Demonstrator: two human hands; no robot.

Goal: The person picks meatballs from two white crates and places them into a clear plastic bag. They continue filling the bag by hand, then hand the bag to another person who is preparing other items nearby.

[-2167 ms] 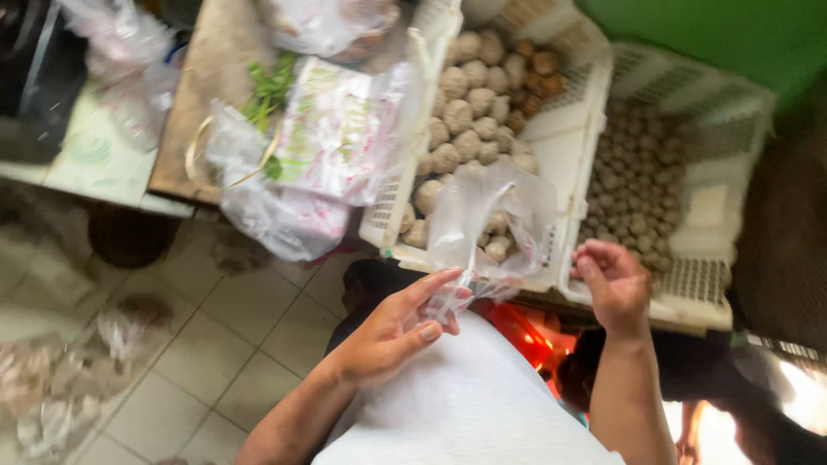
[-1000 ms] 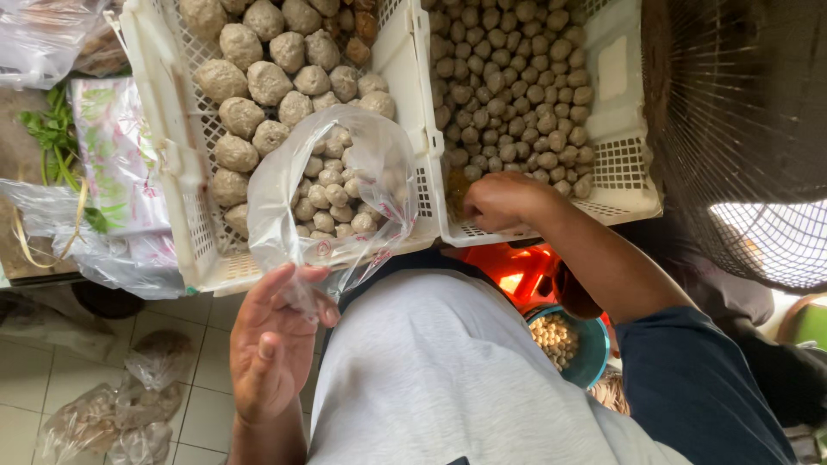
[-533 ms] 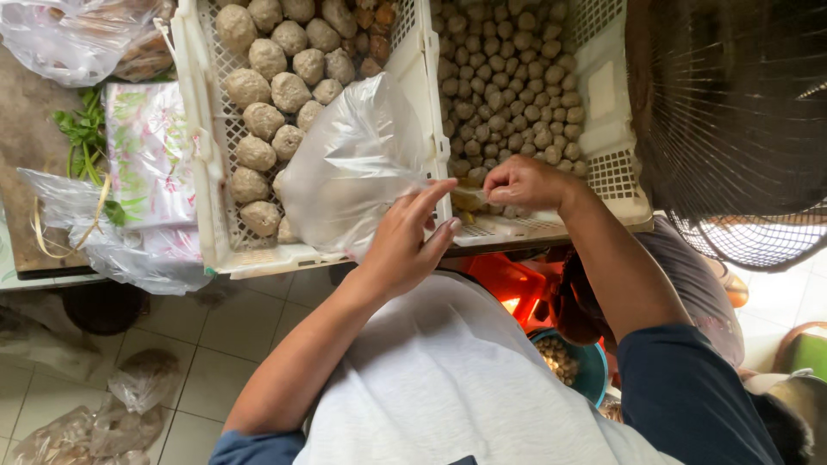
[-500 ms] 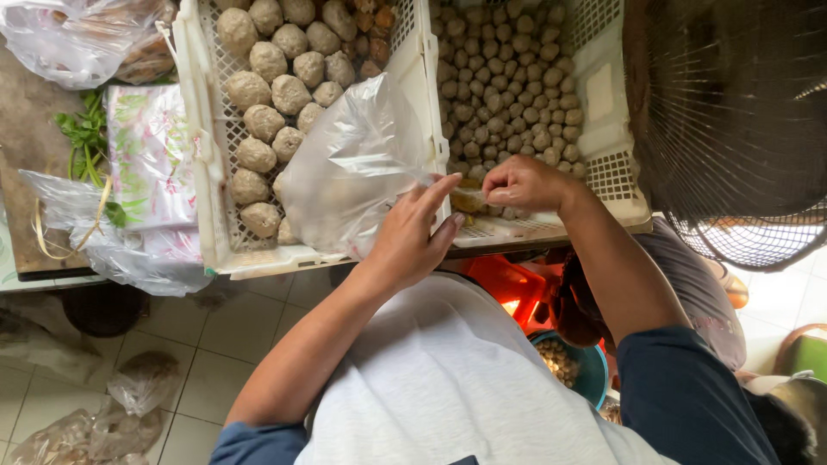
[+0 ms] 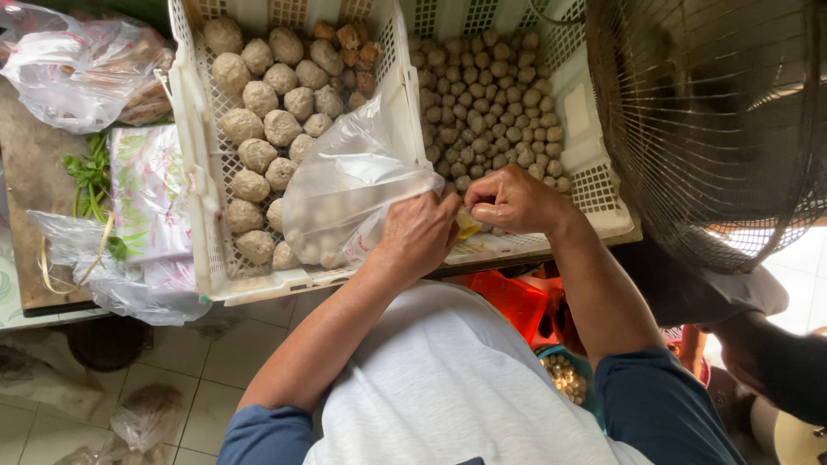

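Fingers of the left hand (image 5: 419,234) are pinched on the mouth edge of a clear plastic bag (image 5: 345,198), holding it up and open against the wall between two white plastic crates. Fingers of the right hand (image 5: 508,200) are curled narrow, tips gathered near the bag's mouth at the front of the right crate (image 5: 594,185); they seem to close on something small, but what sits inside them cannot be told from this view.

That bag lies over the front right corner of the left crate (image 5: 194,129), and a few pale round balls show through its film at the bottom. Large greyish meatballs (image 5: 258,129) fill the left crate, with smaller brown pieces (image 5: 349,39) at its far end. Much smaller meatballs (image 5: 491,103) fill the right crate.

Judging from this, the step in hand is filling the bag, with the right hand working at its mouth. A next move would call for the left hand to keep the mouth spread and steady, since the film is limp and could fold shut.

A wire fan guard (image 5: 715,112) stands at the right, and other bags with green herbs (image 5: 90,176) lie to the left.
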